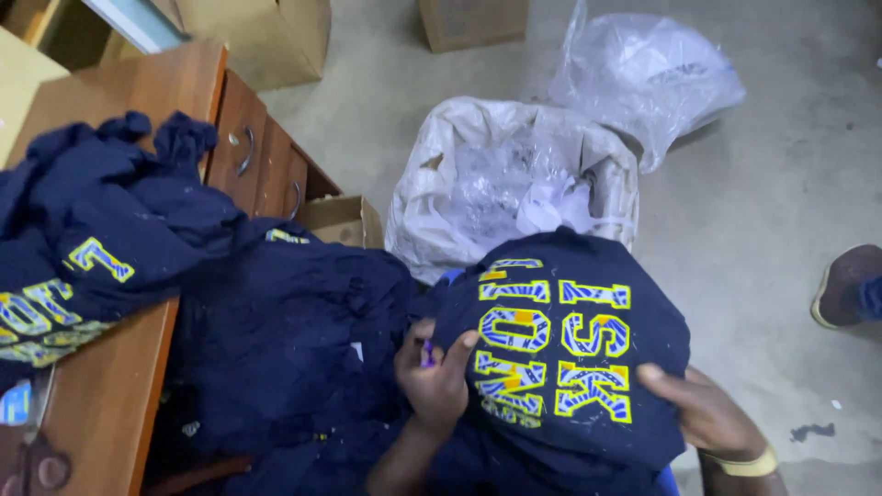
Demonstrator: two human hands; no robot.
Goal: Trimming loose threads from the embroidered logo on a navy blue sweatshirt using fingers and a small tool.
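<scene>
A navy blue shirt (570, 303) with yellow and blue printed letters lies draped over my lap. My left hand (434, 372) presses on its left edge with fingers curled around a small purple item (427, 354). My right hand (703, 409), with a yellow band on the wrist, grips the shirt's lower right side. More navy cloth (285, 340) spreads out to the left of my hands.
A wooden desk (138, 92) with drawers stands at the left, heaped with several navy shirts (92, 211). A white sack (505, 174) of plastic wrap and a clear bag (643, 73) sit on the concrete floor ahead. Cardboard boxes (266, 32) stand behind; another person's shoe (850, 285) is at right.
</scene>
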